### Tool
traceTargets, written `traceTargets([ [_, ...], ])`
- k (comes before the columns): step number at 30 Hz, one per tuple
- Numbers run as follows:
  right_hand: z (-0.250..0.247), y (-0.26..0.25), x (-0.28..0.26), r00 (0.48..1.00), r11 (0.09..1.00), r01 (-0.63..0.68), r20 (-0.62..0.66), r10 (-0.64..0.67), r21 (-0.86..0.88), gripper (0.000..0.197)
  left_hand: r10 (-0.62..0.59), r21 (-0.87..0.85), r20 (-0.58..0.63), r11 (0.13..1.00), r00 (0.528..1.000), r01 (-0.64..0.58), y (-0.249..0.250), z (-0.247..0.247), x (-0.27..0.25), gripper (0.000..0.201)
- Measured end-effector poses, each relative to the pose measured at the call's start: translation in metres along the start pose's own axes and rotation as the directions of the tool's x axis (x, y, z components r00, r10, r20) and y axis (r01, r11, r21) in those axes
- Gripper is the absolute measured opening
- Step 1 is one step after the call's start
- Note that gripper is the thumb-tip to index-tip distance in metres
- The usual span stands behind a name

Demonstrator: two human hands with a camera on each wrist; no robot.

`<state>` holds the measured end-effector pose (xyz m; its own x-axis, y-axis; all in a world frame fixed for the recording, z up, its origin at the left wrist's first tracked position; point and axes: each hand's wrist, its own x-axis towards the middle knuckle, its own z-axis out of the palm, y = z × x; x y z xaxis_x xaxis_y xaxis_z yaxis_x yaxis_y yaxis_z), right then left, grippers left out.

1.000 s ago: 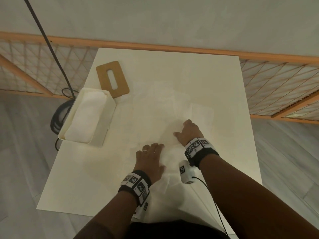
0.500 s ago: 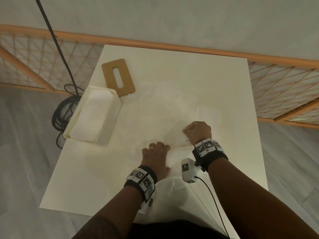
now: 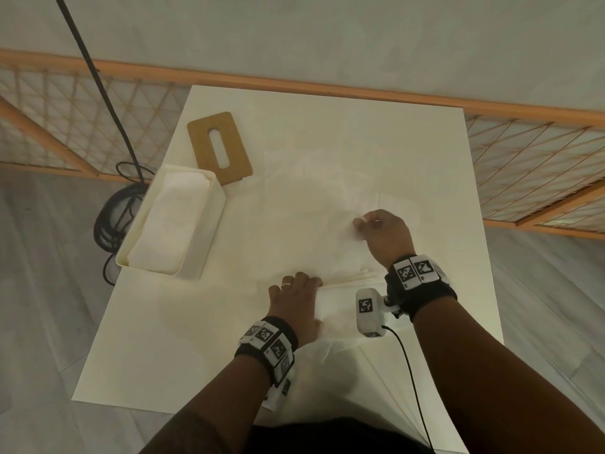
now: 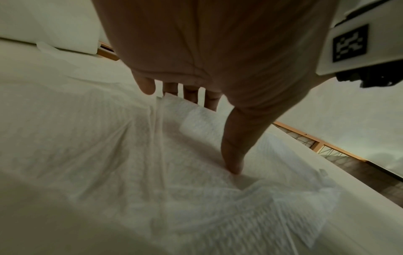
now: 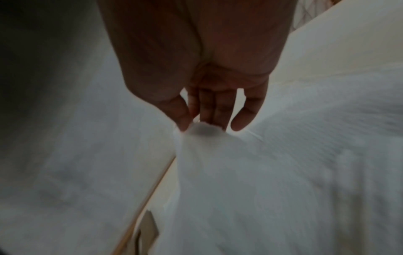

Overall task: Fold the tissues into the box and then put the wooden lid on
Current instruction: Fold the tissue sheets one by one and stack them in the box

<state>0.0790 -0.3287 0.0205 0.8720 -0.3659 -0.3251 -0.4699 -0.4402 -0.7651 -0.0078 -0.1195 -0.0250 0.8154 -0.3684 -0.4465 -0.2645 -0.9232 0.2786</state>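
White embossed tissue [image 3: 327, 231], cream box [image 3: 209, 231], tan wooden lid [image 3: 235, 149].

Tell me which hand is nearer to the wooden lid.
Left. The left hand presses the tissue in front of the wooden lid; the right hand pinches tissue farther to the right.

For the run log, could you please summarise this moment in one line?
left hand: presses white tissue sheet | right hand: pinches it | rectangular wooden lid: off

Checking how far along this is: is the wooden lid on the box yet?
Off. The wooden lid lies flat on the table beside the open box, which shows tissues inside.
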Motion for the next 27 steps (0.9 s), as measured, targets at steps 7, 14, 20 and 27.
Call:
traceTargets([
  [7,-0.009,0.001,0.0,0.958,0.984,-0.137,0.27,0.102,0.114,0.074,-0.002,0.004,0.0,1.0,1.0,0.002,0.0,0.003,-0.002,0.074],
  [14,-0.037,0.001,-0.014,0.988,0.75,-0.108,0.157,0.005,0.653,0.022,0.001,-0.034,0.026,0.999,1.0,0.0,-0.005,-0.001,-0.001,0.075],
  [20,-0.073,-0.009,-0.027,0.932,0.78,-0.138,0.347,-0.106,0.61,0.037,-0.105,-0.352,-0.054,0.933,0.993,0.079,-0.004,-0.046,0.003,0.044],
  [27,-0.085,-0.031,-0.035,0.706,0.935,-0.077,0.681,-0.195,0.347,0.038,0.225,-0.782,-0.16,0.565,0.961,-0.263,0.013,-0.138,0.022,0.085],
])
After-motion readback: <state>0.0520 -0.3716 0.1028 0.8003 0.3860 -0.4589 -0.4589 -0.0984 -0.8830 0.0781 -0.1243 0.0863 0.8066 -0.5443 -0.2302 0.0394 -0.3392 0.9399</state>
